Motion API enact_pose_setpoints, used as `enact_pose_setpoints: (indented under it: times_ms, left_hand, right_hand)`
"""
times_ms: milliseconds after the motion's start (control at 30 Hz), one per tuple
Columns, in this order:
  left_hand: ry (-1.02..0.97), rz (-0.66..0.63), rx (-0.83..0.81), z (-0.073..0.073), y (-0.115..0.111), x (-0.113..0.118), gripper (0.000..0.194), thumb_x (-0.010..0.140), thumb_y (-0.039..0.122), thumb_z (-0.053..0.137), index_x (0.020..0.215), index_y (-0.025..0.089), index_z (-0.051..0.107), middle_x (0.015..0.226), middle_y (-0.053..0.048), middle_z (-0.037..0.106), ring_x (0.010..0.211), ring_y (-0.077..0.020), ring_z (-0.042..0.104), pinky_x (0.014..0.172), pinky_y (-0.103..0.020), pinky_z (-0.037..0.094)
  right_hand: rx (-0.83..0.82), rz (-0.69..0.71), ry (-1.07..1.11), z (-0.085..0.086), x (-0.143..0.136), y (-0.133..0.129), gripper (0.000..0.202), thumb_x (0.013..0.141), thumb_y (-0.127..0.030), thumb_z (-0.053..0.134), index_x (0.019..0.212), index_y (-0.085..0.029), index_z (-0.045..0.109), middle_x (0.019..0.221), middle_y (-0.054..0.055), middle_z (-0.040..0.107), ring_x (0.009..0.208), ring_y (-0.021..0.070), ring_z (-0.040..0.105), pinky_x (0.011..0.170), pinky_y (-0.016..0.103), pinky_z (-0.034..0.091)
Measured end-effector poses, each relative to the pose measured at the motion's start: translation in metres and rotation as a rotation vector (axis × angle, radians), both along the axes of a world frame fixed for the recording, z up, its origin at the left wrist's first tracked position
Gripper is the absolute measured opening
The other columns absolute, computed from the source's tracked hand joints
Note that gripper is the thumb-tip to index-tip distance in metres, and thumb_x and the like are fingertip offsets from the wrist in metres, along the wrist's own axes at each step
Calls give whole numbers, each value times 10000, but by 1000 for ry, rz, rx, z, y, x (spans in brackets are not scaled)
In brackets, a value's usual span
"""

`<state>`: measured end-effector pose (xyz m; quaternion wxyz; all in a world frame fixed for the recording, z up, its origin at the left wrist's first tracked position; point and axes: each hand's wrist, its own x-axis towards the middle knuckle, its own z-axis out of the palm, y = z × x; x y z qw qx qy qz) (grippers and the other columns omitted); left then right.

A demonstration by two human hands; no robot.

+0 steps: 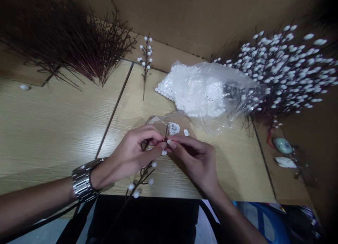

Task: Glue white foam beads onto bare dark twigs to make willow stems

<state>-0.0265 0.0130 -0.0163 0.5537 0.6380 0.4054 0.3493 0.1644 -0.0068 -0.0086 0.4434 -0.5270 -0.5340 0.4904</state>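
Note:
My left hand (134, 145), with a metal watch on its wrist, pinches a thin brown artificial berry stem (136, 186) between thumb and fingers. The stem slants down toward my lap and carries several white berries (150, 181). Opposite it, my right hand (196, 159) has thumb and forefinger closed at the same twig, fingertips almost meeting the left ones. A small white bead (169, 142) appears to sit at its fingertips, partly hidden. Just beyond the hands lies a brown piece of card (158, 123) with a patch of white paste (174, 128).
A clear plastic bag (200, 91) of white beads lies behind the card. Bare brown stems (87, 43) are heaped back left; berried stems (285, 68) fill the right. One berried stem (145, 61) lies at the back. A pale green rounded object (282, 145) sits right.

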Motion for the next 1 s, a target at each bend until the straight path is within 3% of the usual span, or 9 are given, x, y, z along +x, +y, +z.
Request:
enact_pose_setpoints:
  times_ms: [200,367,500,567,667,767,833,933,1000]
  left_hand:
    - [12,-13,-38,2,1,1,140,961,330,632,917,230,719,946,-3,649,898,-164,605,729,-282,462]
    - [44,6,-26,2,3,3,157,962,346,631,874,235,700,918,13,661,850,-148,607,720,-273,444]
    - [53,-1,9,-2,4,2,172,966,347,621,860,231,690,884,13,659,832,-152,608,732,-287,441]
    - [46,-11,33,-4,5,2,167,974,343,608,880,229,685,873,10,654,829,-153,609,741,-293,452]
    - [75,4,117,-3,2,3,146,974,302,608,883,214,680,869,1,650,813,-149,612,728,-292,471]
    - [134,-13,358,7,-9,8,85,938,216,640,871,182,680,860,-14,657,809,-150,612,699,-283,486]
    - [185,-74,670,16,-20,14,62,909,167,642,888,158,700,836,-18,675,783,-152,599,675,-288,483]
    - [211,-81,1143,24,-36,27,189,867,165,633,679,161,649,683,7,653,662,-152,555,563,-309,438]
    - [196,-104,1222,27,-44,33,199,852,127,622,660,176,647,688,25,673,669,-143,566,535,-302,428]
  right_hand:
    - [18,21,-25,-2,-1,0,117,867,-259,744,949,-319,802,932,-15,807,819,164,756,741,304,633]
    - [141,-26,-100,19,28,8,239,895,-287,719,1130,-321,752,1090,9,785,910,179,753,813,330,617]
    - [449,-260,-542,43,85,62,179,904,-318,694,1052,-251,769,955,34,784,804,184,720,751,323,569]
    - [457,-195,-848,46,108,101,186,910,-295,660,1030,-203,770,972,66,777,837,208,708,804,343,541]
    - [266,40,-1209,34,122,149,232,904,-258,630,1084,-174,751,938,88,776,813,214,695,798,325,506]
    - [210,126,-1275,19,114,167,198,874,-194,610,1001,-162,759,916,104,778,834,234,697,766,309,483]
    - [218,126,-1272,15,108,166,189,847,-139,591,938,-145,756,892,120,774,817,245,696,746,316,470]
    - [237,140,-1274,19,107,160,170,849,-154,583,889,-140,748,857,142,764,772,245,686,722,329,451]
    - [265,118,-1286,26,109,156,178,877,-201,581,933,-141,739,883,158,757,777,245,678,729,344,441]
